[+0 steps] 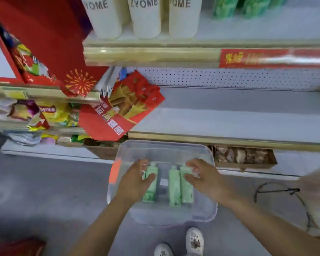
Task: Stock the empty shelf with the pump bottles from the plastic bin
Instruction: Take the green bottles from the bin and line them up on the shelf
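A clear plastic bin [209, 206] sits on the floor below me, with three pale green pump bottles lying in it. My left hand [135, 182] curls its thumb and fingers around the top of the left bottle [151, 189]. My right hand [205, 178] closes around the top of the right bottle [187, 191]. The middle bottle [174, 187] lies untouched between them. The empty grey shelf [229, 117] runs just beyond the bin, with a perforated back panel.
A red snack bag [118, 111] hangs over the shelf's left end. White ZYOME bottles [146, 17] stand on the upper shelf. Snack packs [35, 113] fill the left shelves. A black cable [284, 193] lies on the floor at right. My white shoes [194, 241] stand behind the bin.
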